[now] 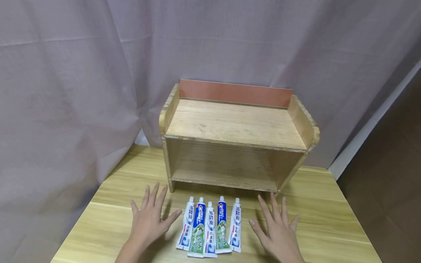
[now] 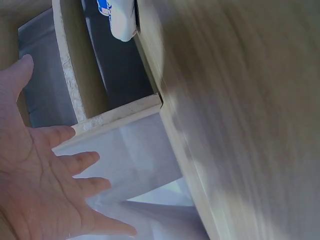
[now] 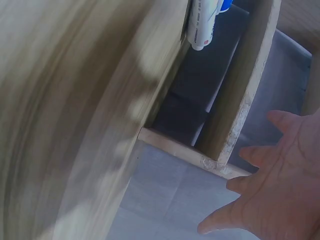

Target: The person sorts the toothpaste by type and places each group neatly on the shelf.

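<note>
Five toothpaste tubes on table, shelf behind.

Right hand, fingers spread, before shelf. White tube likewise before shelf. Table under shelf; curtain behind.

- Looks like a makeshift, curtained-off nook indoors; impossible to tell whether inside a home or a studio.
- Closed off behind and at the left by a greyish curtain, hanging in creased folds.
- Bounded at the right by a dark brown panel.
- Fitted with a wood-grained table, reaching back to the curtain.
- Furnished in a homely way: small wooden shelf on the table, household toothpaste in front.
</note>
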Motion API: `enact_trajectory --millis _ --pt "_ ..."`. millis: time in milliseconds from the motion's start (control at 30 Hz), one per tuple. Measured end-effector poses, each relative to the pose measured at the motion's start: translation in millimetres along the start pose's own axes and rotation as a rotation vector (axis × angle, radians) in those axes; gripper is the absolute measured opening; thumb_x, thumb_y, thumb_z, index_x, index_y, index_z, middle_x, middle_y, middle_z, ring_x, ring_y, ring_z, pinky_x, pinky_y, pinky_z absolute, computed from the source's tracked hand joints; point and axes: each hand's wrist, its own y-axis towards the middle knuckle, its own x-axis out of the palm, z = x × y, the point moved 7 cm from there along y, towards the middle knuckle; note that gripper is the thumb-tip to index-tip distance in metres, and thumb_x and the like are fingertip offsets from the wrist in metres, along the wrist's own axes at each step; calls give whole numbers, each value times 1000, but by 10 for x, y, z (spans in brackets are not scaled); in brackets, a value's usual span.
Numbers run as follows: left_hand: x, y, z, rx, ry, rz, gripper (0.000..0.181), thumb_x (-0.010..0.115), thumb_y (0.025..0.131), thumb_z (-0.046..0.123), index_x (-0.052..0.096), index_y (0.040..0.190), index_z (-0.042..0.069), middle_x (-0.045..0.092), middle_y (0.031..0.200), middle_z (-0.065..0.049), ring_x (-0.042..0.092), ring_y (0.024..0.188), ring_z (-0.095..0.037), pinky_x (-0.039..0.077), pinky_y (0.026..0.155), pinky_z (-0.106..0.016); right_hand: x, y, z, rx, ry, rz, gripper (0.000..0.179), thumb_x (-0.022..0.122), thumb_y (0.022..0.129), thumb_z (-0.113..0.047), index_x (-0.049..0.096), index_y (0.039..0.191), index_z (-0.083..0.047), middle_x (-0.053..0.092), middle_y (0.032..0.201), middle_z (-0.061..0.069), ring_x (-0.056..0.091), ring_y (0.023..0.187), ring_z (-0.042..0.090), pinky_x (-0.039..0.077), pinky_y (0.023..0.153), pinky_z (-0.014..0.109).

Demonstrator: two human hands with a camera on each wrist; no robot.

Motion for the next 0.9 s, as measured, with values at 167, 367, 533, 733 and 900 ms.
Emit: enact_trajectory --millis 167,367,533,733,900 --pt "10 -4 5 0 6 -13 93 52 86 79 36 157 20 22 165 -13 13 151 -44 -5 106 -84 8 4 5 4 -8 -11 78 57 97 -53 20 162 -30 9 167 18 -12 150 43 -25 102 73" --pt "25 -23 7 5 0 -12 91 54 87 76 37 157 19 26 163 -15 18 150 -45 -3 106 -85 40 -10 33 18 -1 -24 78 56 97 -55 21 162 -28 8 168 17 -12 150 43 -25 102 74" --pt "29 -19 0 0 -2 -9 90 56 87 74 38 156 20 29 162 -14 21 149 -45 -1 106 -85 50 -16 56 22 14 -23 78 57 97 -54 22 161 -26 8 167 18 -11 150 45 -23 100 78" --pt "20 -13 0 4 1 10 89 56 87 74 39 156 20 32 162 -14 24 148 -45 2 105 -86 46 -13 58 21 22 -21 78 57 97 -53 24 161 -25 9 167 19 -11 150 45 -25 101 75" --pt "34 -31 -11 0 -2 2 89 57 87 74 41 155 19 31 162 -14 23 148 -45 1 105 -87 68 -29 65 28 27 -32 79 57 97 -54 21 162 -27 8 167 18 -11 150 45 -24 100 76"
